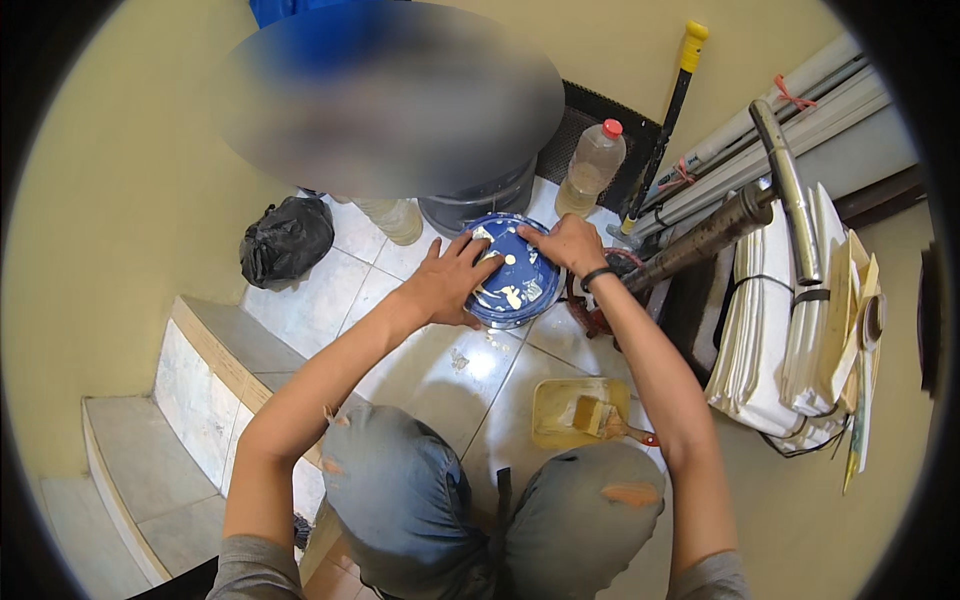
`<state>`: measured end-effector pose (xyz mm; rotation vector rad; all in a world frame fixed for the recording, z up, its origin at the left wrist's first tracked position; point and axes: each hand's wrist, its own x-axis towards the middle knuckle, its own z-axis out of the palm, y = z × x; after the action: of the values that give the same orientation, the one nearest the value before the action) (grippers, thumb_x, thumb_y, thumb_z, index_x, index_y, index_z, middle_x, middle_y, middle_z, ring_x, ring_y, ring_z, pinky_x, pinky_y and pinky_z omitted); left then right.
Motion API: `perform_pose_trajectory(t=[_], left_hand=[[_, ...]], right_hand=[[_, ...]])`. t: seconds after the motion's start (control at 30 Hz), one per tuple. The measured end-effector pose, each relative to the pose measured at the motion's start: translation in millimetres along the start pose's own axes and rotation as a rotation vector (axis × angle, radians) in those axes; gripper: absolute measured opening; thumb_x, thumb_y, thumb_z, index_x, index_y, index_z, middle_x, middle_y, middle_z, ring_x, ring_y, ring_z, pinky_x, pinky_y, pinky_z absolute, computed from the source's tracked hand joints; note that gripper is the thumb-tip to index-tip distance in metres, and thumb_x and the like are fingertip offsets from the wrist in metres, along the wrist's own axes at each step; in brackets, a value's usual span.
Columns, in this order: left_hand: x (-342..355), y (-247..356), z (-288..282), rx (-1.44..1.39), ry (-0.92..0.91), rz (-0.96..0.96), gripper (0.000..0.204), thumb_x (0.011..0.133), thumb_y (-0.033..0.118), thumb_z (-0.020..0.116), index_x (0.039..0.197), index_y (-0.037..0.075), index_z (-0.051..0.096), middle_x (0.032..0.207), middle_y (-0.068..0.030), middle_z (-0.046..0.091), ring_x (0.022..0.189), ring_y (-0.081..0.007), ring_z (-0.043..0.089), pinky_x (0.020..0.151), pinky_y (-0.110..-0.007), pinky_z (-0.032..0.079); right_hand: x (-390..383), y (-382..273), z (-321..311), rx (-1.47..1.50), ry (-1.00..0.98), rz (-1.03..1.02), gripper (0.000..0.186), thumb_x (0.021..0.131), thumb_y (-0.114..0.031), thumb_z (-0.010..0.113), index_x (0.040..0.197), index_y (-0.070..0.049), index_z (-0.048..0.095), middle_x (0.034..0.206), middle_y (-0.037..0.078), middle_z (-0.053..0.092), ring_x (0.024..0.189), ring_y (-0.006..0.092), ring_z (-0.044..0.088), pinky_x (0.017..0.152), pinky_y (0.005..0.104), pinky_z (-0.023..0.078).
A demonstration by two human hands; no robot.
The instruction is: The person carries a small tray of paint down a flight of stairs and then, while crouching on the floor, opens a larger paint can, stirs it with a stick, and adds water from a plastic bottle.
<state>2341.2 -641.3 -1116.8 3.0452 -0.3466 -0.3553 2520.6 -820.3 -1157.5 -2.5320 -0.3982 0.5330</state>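
Note:
A round blue paint can lid (512,265), blotched with cream paint, is in front of me on the tiled floor. The can beneath it is mostly hidden. My left hand (452,282) lies on the lid's left side with its fingers spread, the thumb near the rim. Over the upper right rim, my right hand (568,245) is closed, its thumb on the lid's top and the other fingers curled at the edge. Nearer my knees, a paintbrush (600,418) with a red-tipped handle rests in a yellowish plastic tray (541,425).
Behind the can stand a dark bucket (490,200) and a red-capped bottle (592,165). A black plastic bag (287,243) lies at the left, above tiled steps (240,340). At right are a metal-handled tool (710,232), bundled white sheets (760,330) and long pipes (800,90).

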Motion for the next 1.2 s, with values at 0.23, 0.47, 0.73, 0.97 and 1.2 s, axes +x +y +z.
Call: perform_pose_trajectory(t=[0.23, 0.47, 0.73, 0.97, 1.2], left_hand=[[-8.0, -7.9, 23.4, -0.002, 0.132, 0.041, 0.106, 0.071, 0.034, 0.092, 0.159, 0.022, 0.034, 0.159, -0.0140, 0.037, 0.151, -0.0394, 0.031, 0.114, -0.064, 0.038], [-6.8, -10.4, 29.5, 0.049, 0.152, 0.052, 0.106, 0.069, 0.037, 0.093, 0.158, 0.022, 0.037, 0.158, -0.0128, 0.041, 0.150, -0.0388, 0.033, 0.111, -0.064, 0.041], [-2.7, -14.7, 26.8, -0.012, 0.142, 0.088, 0.110, 0.065, 0.038, 0.095, 0.157, 0.018, 0.038, 0.157, -0.0158, 0.041, 0.148, -0.0397, 0.035, 0.108, -0.059, 0.043], [-0.4, -33.3, 50.1, -0.681, 0.526, -0.211, 0.118, 0.065, 0.043, 0.096, 0.151, -0.010, 0.035, 0.149, -0.0326, 0.042, 0.143, -0.0445, 0.040, 0.116, -0.046, 0.039], [15.1, -24.6, 63.2, -0.974, 0.412, -0.340, 0.106, 0.075, 0.039, 0.093, 0.151, -0.008, 0.035, 0.145, -0.0278, 0.050, 0.134, -0.0351, 0.054, 0.113, -0.040, 0.044]], right_hand=[[7.8, -5.5, 5.2, -0.164, -0.197, 0.049, 0.111, 0.048, -0.080, 0.087, 0.114, 0.007, 0.071, 0.114, 0.023, 0.074, 0.108, 0.0340, 0.073, 0.091, 0.0401, 0.057], [13.2, -12.2, -0.5, -0.090, -0.317, 0.116, 0.113, 0.049, -0.080, 0.087, 0.114, 0.011, 0.070, 0.113, 0.025, 0.074, 0.104, 0.0326, 0.074, 0.087, 0.0368, 0.058], [21.5, -9.6, -0.7, -0.154, -0.233, 0.061, 0.112, 0.049, -0.077, 0.089, 0.117, 0.009, 0.069, 0.115, 0.025, 0.073, 0.105, 0.0345, 0.073, 0.090, 0.0379, 0.057], [-1.3, -45.4, 27.5, -0.119, 0.082, -0.380, 0.094, 0.064, -0.074, 0.084, 0.110, 0.006, 0.065, 0.111, 0.026, 0.066, 0.109, 0.0397, 0.064, 0.095, 0.0452, 0.052], [3.2, -51.1, 47.4, -0.174, 0.284, -0.286, 0.096, 0.073, -0.083, 0.069, 0.109, 0.006, 0.065, 0.108, 0.028, 0.065, 0.107, 0.0415, 0.062, 0.093, 0.0484, 0.051]])
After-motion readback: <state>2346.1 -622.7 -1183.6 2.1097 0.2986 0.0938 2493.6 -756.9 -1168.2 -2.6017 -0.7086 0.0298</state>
